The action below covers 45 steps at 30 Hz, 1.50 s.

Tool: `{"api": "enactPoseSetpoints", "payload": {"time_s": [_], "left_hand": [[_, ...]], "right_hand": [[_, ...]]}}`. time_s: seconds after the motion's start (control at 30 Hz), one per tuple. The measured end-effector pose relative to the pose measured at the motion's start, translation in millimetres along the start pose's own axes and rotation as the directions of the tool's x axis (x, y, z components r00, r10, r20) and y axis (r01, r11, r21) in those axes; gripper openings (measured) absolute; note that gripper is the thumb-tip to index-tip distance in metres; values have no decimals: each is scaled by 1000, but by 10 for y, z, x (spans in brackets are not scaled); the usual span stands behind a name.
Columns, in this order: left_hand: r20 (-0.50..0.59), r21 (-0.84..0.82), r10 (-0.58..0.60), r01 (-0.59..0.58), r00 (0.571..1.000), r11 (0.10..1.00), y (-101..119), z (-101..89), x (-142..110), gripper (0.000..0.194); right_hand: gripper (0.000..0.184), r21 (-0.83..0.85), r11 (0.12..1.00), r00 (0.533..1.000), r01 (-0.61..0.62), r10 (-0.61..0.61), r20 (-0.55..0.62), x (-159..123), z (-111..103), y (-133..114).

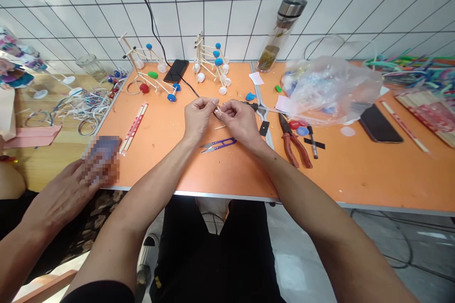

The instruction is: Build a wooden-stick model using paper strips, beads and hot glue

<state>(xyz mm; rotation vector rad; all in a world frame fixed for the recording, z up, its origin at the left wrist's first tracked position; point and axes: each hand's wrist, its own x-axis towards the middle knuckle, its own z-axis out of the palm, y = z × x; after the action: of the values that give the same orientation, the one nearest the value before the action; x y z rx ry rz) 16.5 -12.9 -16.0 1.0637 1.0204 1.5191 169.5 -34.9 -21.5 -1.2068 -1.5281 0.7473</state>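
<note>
Right hand (239,120) in play: my fingers there pinch a small pale stick (218,109), twelve o'clock from the purple snips (217,142) on the surface (241,175); left hand (199,117) crowds its tip, grasp unclear to me! Looks light, stiff, probably snappable; mid-length, gently, suits best

Held piece (218,109): too small to tell | leftmost phone-like object (108,144): pixelated | bag contents (294,79): blurred
</note>
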Motion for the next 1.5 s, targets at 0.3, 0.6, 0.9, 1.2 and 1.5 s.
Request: {"api": "enactPoseSetpoints", "payload": {"time_s": [0.3, 0.6, 0.9, 1.2, 1.5], "left_hand": [[81, -16, 46, -45, 996, 999, -83, 16, -2, 27], [96, -15, 98, -97, 990, 995, -82, -40, 17, 37], [75, -13, 51, -50, 996, 999, -74, -24, 14, 35], [61, -80, -37, 41, 997, 996, -102, -43, 50, 27], [-32, -104, -168, 164, 985, 981, 74, 21, 11, 50]], "right_hand": [[63, 20, 1000, 998, 13, -12, -54, 24, -38, -8], [53, -44, 998, 996, 53, -56, -68, 22, -35, 32], [55, -107, 989, 991, 99, -108, -79, 33, -33, 94], [23, -119, 991, 998, 53, -56, -18, 23, -38, 61], [16, -114, 993, 997, 32, -39, -62, 32, -35, -17]]}}
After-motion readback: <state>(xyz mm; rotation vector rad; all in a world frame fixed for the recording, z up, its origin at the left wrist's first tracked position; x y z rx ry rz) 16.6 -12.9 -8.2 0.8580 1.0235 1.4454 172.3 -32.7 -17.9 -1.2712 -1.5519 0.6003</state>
